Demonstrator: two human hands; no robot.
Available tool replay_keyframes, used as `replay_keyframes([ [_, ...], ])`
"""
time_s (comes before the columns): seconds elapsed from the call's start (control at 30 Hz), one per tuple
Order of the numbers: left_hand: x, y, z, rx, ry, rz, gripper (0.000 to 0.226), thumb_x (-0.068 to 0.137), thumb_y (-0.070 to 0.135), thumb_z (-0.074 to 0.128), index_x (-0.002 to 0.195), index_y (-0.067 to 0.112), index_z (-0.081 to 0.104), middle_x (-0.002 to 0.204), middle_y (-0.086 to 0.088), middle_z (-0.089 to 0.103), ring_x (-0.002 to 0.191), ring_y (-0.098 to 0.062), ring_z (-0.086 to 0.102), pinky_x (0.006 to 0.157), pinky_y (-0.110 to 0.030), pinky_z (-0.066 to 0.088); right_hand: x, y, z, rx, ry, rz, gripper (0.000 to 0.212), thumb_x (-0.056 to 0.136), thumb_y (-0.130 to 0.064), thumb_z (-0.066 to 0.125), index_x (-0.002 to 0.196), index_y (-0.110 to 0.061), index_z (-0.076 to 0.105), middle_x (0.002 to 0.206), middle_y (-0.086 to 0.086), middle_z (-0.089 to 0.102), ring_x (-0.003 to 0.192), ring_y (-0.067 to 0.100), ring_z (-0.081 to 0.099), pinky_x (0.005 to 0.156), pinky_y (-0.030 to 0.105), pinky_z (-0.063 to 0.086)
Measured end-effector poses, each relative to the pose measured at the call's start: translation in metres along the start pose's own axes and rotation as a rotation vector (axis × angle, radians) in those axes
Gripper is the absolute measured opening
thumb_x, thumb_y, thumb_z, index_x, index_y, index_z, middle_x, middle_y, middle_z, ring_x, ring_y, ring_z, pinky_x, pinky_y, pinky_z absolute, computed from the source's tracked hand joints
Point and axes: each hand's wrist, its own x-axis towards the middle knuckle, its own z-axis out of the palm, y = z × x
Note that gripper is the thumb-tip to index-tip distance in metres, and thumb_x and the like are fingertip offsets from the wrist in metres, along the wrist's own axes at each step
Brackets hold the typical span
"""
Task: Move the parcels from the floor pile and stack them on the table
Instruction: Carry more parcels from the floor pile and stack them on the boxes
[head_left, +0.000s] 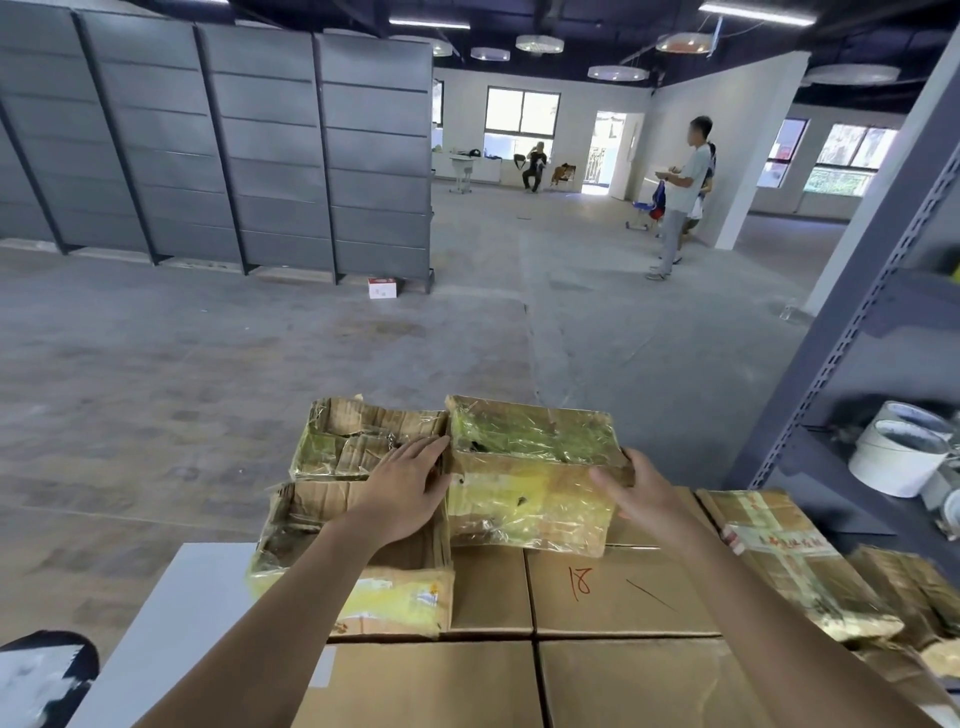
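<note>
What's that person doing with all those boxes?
A person holds a worn, tape-wrapped yellowish cardboard parcel on top of a stack of big brown cardboard boxes. The left hand presses flat against the parcel's left side, and the right hand grips its right end. Two more tattered taped parcels already sit on the stack, just to its left.

Probably a warehouse: grey steel shelving (218, 140), bare concrete floor (208, 364), stacked cardboard parcels (623, 613).

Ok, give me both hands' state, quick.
Left hand: open, flat against the left side of the yellowish tape-wrapped cardboard parcel.
Right hand: gripping that parcel's right end.
</note>
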Motion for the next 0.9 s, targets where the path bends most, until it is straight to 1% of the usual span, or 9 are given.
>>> replay_keyframes([
  [0.1,0.001,-0.001,0.003,0.048,-0.042,0.005,0.058,0.101,0.041,0.032,0.153,0.022,0.012,0.159,0.005,0.015,0.147,-0.012,0.01,0.118,-0.029,0.006,-0.002,0.005,0.001,-0.136,0.105,-0.047,0.047,0.091,-0.043,0.062,0.125,-0.013,0.05,0.116,0.002,0.061,0.094,0.015,0.053,0.069,0.023,0.041],
  [0.2,0.001,-0.001,0.005,0.063,-0.048,0.0,0.06,0.101,0.042,0.03,0.154,0.021,0.009,0.16,0.004,0.013,0.147,-0.012,0.008,0.119,-0.03,0.005,-0.003,0.002,0.003,-0.185,0.227,-0.074,0.021,0.096,-0.035,0.057,0.105,-0.017,0.052,0.101,0.001,0.062,0.084,0.015,0.051,0.062,0.029,0.033],
  [0.33,0.002,-0.004,0.01,0.092,-0.014,0.02,0.056,0.102,0.04,0.03,0.152,0.021,0.015,0.159,0.005,0.015,0.147,-0.011,0.01,0.119,-0.029,0.006,0.005,-0.012,-0.005,-0.13,0.36,-0.168,0.02,0.098,-0.033,0.051,0.105,-0.015,0.049,0.109,0.008,0.059,0.092,0.024,0.055,0.073,0.036,0.041],
  [0.43,0.003,-0.005,0.013,0.08,0.004,0.023,0.055,0.101,0.039,0.032,0.152,0.021,0.019,0.159,0.005,0.018,0.146,-0.011,0.012,0.119,-0.029,0.007,0.008,-0.027,-0.026,-0.286,0.387,-0.274,0.028,0.1,-0.035,0.047,0.118,-0.014,0.05,0.129,0.007,0.039,0.095,0.028,0.053,0.086,0.039,0.042],
  [0.5,0.003,-0.005,0.012,0.071,0.003,0.016,0.055,0.101,0.04,0.032,0.152,0.021,0.02,0.159,0.006,0.018,0.146,-0.01,0.012,0.118,-0.028,0.007,0.016,-0.033,-0.043,-0.352,0.382,-0.269,0.03,0.101,-0.037,0.045,0.119,-0.014,0.051,0.135,0.006,0.034,0.089,0.024,0.052,0.087,0.04,0.045],
  [0.63,0.004,-0.004,0.013,0.063,0.009,0.009,0.055,0.101,0.04,0.032,0.152,0.022,0.019,0.159,0.007,0.017,0.146,-0.01,0.013,0.117,-0.027,0.006,0.04,-0.032,-0.069,-0.359,0.2,-0.031,0.028,0.102,-0.037,0.039,0.104,-0.011,0.049,0.098,0.012,0.06,0.079,0.027,0.063,0.067,0.038,0.054],
  [0.73,0.004,-0.004,0.013,0.08,0.008,0.008,0.055,0.101,0.039,0.031,0.152,0.023,0.018,0.159,0.007,0.016,0.146,-0.009,0.012,0.117,-0.026,0.005,0.044,-0.026,-0.059,-0.312,0.126,0.069,0.026,0.102,-0.033,0.044,0.104,-0.009,0.054,0.098,0.014,0.06,0.086,0.032,0.064,0.052,0.03,0.052],
  [0.83,0.005,-0.004,0.012,0.104,-0.007,0.019,0.054,0.102,0.039,0.029,0.152,0.023,0.017,0.159,0.007,0.015,0.146,-0.009,0.01,0.117,-0.025,0.005,0.042,-0.02,-0.033,-0.33,0.139,0.053,0.026,0.098,-0.023,0.047,0.096,-0.002,0.063,0.091,0.019,0.068,0.078,0.033,0.068,0.061,0.033,0.054],
  [0.9,0.005,-0.004,0.011,0.112,-0.016,0.026,0.053,0.102,0.039,0.027,0.152,0.023,0.017,0.159,0.007,0.014,0.147,-0.009,0.009,0.117,-0.026,0.005,0.037,-0.014,-0.019,-0.328,0.016,0.056,0.032,0.099,-0.034,0.045,0.088,-0.007,0.057,0.079,0.012,0.063,0.065,0.024,0.063,0.062,0.029,0.049],
])
